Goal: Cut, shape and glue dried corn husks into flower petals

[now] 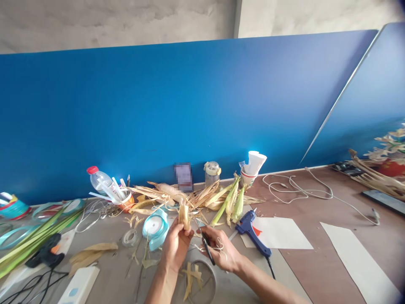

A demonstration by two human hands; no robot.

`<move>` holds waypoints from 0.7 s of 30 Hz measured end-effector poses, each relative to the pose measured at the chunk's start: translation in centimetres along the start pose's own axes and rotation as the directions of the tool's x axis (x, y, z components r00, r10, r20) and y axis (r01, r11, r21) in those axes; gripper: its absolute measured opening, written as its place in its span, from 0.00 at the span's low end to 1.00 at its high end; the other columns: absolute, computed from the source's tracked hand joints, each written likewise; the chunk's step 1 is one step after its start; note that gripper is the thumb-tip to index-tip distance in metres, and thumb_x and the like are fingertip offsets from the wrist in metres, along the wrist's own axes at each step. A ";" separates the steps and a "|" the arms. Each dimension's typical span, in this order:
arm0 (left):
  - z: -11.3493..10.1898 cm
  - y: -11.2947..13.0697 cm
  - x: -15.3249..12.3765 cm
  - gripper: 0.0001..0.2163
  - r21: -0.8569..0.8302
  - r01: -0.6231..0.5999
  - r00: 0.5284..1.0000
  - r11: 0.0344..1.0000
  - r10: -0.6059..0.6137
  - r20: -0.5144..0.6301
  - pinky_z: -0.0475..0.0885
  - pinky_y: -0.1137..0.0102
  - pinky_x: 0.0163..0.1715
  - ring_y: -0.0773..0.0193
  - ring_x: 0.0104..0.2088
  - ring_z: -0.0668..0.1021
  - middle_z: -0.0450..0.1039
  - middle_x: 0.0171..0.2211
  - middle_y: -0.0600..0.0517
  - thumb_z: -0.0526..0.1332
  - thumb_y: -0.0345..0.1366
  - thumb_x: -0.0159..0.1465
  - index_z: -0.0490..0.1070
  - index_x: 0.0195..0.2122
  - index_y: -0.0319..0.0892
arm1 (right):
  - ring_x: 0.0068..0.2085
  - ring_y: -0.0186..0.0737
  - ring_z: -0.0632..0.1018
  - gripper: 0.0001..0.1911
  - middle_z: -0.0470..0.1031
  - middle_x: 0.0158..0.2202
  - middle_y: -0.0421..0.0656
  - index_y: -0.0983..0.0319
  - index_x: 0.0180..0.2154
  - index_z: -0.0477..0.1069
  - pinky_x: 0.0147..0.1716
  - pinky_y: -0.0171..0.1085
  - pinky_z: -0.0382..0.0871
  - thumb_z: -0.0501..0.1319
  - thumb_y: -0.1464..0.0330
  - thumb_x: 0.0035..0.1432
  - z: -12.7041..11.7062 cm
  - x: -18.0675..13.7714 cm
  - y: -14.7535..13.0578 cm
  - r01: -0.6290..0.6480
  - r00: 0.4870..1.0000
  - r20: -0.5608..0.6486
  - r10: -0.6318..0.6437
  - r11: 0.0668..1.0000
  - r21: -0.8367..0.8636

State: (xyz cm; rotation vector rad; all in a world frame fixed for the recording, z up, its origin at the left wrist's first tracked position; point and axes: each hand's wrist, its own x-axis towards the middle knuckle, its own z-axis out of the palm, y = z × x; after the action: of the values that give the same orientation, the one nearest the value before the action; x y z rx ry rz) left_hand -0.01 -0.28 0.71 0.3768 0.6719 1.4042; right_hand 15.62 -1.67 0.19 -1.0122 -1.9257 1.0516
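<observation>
Closed tight, the left hand point(175, 249) has its grip pinched on a small folded corn husk piece point(184, 217). The piece stands upright out of the fingertips, well left of the blue glue gun point(249, 228). The right hand point(221, 251) is just left of that glue gun's handle, its grip wrapped around dark-handled scissors point(205, 244). Their tip points up toward the husk piece, and I cannot tell whether the blades touch it. Pale strands drape over those fingers. Under both hands, left of the glue gun and nearer, sits a round tin point(216, 283) with husk scraps inside. Farther left of the glue gun lies a pale blue ribbon spool point(155, 226). Behind the gun, a heap of dry husks point(202, 196) rests on the tabletop point(310, 270).
</observation>
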 end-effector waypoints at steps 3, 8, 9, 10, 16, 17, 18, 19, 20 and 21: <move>0.0 0.1 -0.1 0.05 0.006 0.039 0.999 0.999 -0.039 0.025 0.66 0.72 0.25 0.72 0.18 0.64 0.60 0.16 0.58 0.58 0.23 0.51 0.69 0.24 0.38 | 0.23 0.30 0.59 0.10 0.60 0.22 0.35 0.63 0.36 0.66 0.21 0.30 0.54 0.56 0.65 0.52 0.0 0.1 0.7 -0.024 1.000 -0.018 0.025 0.999 0.040; 0.3 0.2 -0.2 0.05 0.026 0.113 0.993 0.993 -0.114 0.043 0.62 0.74 0.21 0.73 0.16 0.60 0.58 0.14 0.58 0.56 0.22 0.48 0.68 0.21 0.38 | 0.24 0.30 0.61 0.11 0.62 0.23 0.36 0.63 0.36 0.67 0.22 0.30 0.55 0.58 0.63 0.51 0.2 0.5 1.1 -0.045 0.998 -0.039 0.056 0.969 0.244; 0.4 0.1 -0.2 0.05 0.036 0.124 0.992 0.992 -0.125 0.026 0.62 0.74 0.21 0.73 0.16 0.60 0.58 0.14 0.59 0.56 0.23 0.48 0.68 0.21 0.38 | 0.25 0.31 0.62 0.13 0.63 0.23 0.36 0.63 0.37 0.67 0.23 0.30 0.57 0.59 0.62 0.50 0.1 0.7 0.8 -0.052 0.996 -0.049 0.073 0.939 0.340; 0.4 0.0 -0.2 0.04 0.054 0.128 0.992 0.990 -0.128 0.010 0.61 0.74 0.20 0.73 0.16 0.60 0.58 0.13 0.59 0.57 0.23 0.48 0.69 0.22 0.38 | 0.25 0.31 0.64 0.14 0.64 0.24 0.37 0.62 0.38 0.66 0.24 0.30 0.58 0.60 0.62 0.50 -0.1 0.9 0.5 -0.056 0.993 -0.066 0.095 0.896 0.440; 0.7 -1.1 -0.5 0.09 0.328 0.105 0.990 0.939 -0.130 0.053 0.58 0.75 0.19 0.74 0.17 0.62 0.69 0.21 0.54 0.60 0.26 0.47 0.74 0.31 0.36 | 0.30 0.34 0.70 0.20 0.69 0.31 0.39 0.60 0.40 0.64 0.29 0.32 0.63 0.65 0.62 0.44 -1.2 1.9 -1.0 0.036 0.966 -0.209 0.154 0.716 0.697; 0.6 -1.3 -0.5 0.08 0.375 0.102 0.990 0.921 -0.130 0.052 0.58 0.76 0.19 0.74 0.18 0.62 0.70 0.22 0.53 0.60 0.27 0.48 0.74 0.30 0.36 | 0.29 0.34 0.69 0.20 0.69 0.30 0.39 0.60 0.39 0.64 0.28 0.32 0.63 0.65 0.63 0.43 -1.1 2.0 -0.9 0.045 0.962 -0.225 0.158 0.718 0.695; 0.5 -1.3 -0.5 0.07 0.421 0.091 0.991 0.902 -0.123 0.049 0.58 0.76 0.19 0.74 0.18 0.63 0.71 0.23 0.53 0.61 0.29 0.48 0.74 0.29 0.37 | 0.28 0.33 0.69 0.20 0.69 0.28 0.38 0.60 0.39 0.64 0.27 0.31 0.63 0.65 0.64 0.43 -1.0 2.0 -0.8 0.046 0.956 -0.241 0.169 0.723 0.689; 0.4 -1.4 -0.5 0.06 0.465 0.074 0.993 0.882 -0.109 0.049 0.57 0.76 0.19 0.73 0.19 0.63 0.71 0.22 0.53 0.61 0.30 0.49 0.74 0.28 0.37 | 0.26 0.32 0.69 0.19 0.69 0.27 0.37 0.60 0.38 0.64 0.25 0.31 0.62 0.65 0.65 0.43 -0.8 1.9 -0.6 0.040 0.948 -0.256 0.187 0.731 0.681; 0.2 -1.4 -0.4 0.05 0.506 0.052 0.995 0.861 -0.091 0.052 0.57 0.76 0.20 0.73 0.19 0.64 0.70 0.22 0.54 0.62 0.31 0.49 0.74 0.27 0.38 | 0.25 0.32 0.68 0.18 0.69 0.25 0.37 0.60 0.38 0.64 0.24 0.30 0.62 0.65 0.66 0.43 -0.7 1.9 -0.3 0.029 0.940 -0.270 0.208 0.740 0.672; 0.0 -1.4 -0.4 0.04 0.537 0.027 0.996 0.843 -0.067 0.056 0.57 0.76 0.20 0.72 0.20 0.65 0.70 0.21 0.54 0.62 0.32 0.50 0.74 0.27 0.38 | 0.24 0.31 0.68 0.18 0.68 0.25 0.36 0.60 0.38 0.64 0.23 0.30 0.61 0.64 0.67 0.44 -0.5 1.9 -0.1 0.017 0.931 -0.284 0.228 0.750 0.661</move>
State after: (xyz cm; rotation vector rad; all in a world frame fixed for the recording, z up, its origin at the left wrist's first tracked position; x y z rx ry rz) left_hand 1.09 -0.83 -0.06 0.8458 1.0088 1.1293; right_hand 15.19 0.15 0.88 -0.8225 -1.0740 1.3732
